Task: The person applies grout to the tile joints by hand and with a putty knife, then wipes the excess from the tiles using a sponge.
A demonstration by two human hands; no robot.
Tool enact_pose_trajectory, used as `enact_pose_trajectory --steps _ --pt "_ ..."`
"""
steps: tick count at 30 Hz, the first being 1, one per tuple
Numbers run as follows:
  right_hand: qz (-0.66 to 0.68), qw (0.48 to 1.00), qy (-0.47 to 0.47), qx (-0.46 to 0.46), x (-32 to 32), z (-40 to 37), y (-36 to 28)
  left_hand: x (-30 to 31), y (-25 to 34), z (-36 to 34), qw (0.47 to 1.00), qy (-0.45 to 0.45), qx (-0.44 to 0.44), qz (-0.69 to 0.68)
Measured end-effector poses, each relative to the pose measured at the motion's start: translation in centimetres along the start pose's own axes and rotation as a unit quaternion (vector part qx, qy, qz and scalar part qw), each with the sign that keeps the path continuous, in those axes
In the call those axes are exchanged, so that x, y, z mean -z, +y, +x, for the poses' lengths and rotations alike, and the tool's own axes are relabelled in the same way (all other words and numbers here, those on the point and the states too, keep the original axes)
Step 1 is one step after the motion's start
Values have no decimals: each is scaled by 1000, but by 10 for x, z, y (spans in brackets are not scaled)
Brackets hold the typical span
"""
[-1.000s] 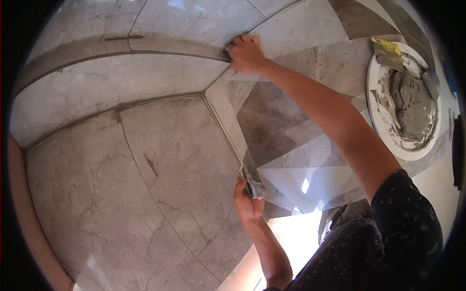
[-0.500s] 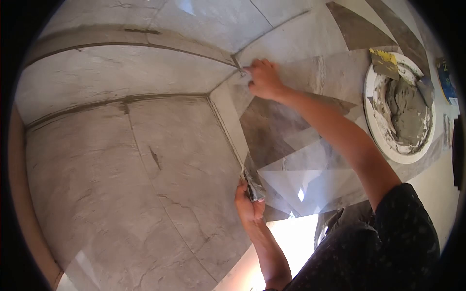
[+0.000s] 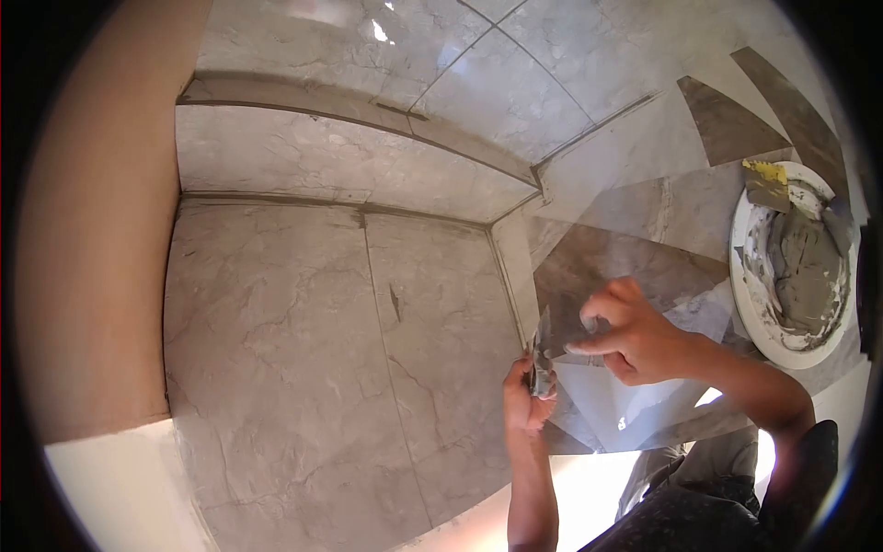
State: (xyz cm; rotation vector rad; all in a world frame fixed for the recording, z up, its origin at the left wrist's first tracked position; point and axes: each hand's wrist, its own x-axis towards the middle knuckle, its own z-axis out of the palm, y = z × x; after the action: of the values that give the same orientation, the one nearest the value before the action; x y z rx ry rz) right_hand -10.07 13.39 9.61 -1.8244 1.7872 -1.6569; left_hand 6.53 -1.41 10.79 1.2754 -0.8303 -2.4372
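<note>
- bkt (image 3: 742,308) = landmark: round, white rim, grey paste (image 3: 809,276) inside, smears on inner wall
- l hand (image 3: 529,400): well left of bkt in head view, grasping grey tool (image 3: 542,363), fingers wrapped round its lower part, thumb side up
- grey tool: left of bkt, a bit lower than its middle; upright-ish, thin end up, paste-smeared; contact w/ edge of big tile can't tell
- r hand (image 3: 639,340): between bkt & l hand, released, fingers half curled, gap btwn thumb & forefinger, grey smears on fingertips; slightly blurred; near grey tool, apart from it
- yellow-edged scraper (image 3: 767,187): at top-left of bkt, lying across rim
- 2nd blade (image 3: 837,225): upper right inside bkt, partly in paste, detail unclear
- patterned tiles (image 3: 607,262): just left of bkt, brown + pale triangles, run under r hand
- big tile (image 3: 294,368): far left of bkt, grey-brown, veined, thin seam down it, dark smear nr seam
- ledge (image 3: 368,161): left of & above bkt level, pale, dark paste lines along both long edges
- dark sleeve (image 3: 814,469): below bkt, on r arm
</note>
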Motion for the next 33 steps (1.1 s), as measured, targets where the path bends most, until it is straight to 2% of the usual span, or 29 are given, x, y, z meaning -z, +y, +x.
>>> enact_pose_trajectory --steps 1,2,3,4,7,13,17,20,22,23,26,28,29,30,31,33 --pt "-3 1000 1 2 1 1 -3 -3 2 -1 1000 12 -13 19" --pt "2 999 -3 -35 1 3 -7 -9 1 -2 1000 7 -15 18" --pt "7 997 -10 -70 1 3 -9 -18 -1 -5 997 8 -32 70" --pt "2 998 -12 -66 0 -1 -9 -23 -4 -8 992 10 -51 119" --pt "23 998 -32 -54 1 -13 -6 -22 -13 -9 990 -38 -74 117" --pt "16 997 -53 -58 25 -27 -21 -29 -44 -16 989 -72 -90 91" --pt "-41 991 -112 -59 47 -23 -35 -37 -59 -18 990 -100 -98 28" --pt "-22 987 -140 -69 58 -13 -30 -52 -61 -25 989 -90 -121 10" --pt "112 973 -157 -126 65 -5 -21 -54 -65 -20 987 -54 -147 -32" --pt "287 910 -172 -244 67 -1 -13 -46 -68 -11 983 -70 -152 -74" --pt "287 912 -177 -231 93 47 -12 -46 -64 2 960 -97 -214 -153" --pt "102 988 -103 -55 107 102 -2 -40 -62 29 949 -90 -231 -197" --pt "-51 998 -39 -8 114 137 -2 -34 -60 47 939 -71 -248 -229" --pt "-91 995 26 30 119 174 -5 -21 -59 73 935 -82 -246 -240" --pt "-233 958 76 146 123 215 2 -3 -63 102 922 -116 -274 -249" --pt "-331 885 159 285 128 283 5 15 -74 129 903 -154 -301 -266"
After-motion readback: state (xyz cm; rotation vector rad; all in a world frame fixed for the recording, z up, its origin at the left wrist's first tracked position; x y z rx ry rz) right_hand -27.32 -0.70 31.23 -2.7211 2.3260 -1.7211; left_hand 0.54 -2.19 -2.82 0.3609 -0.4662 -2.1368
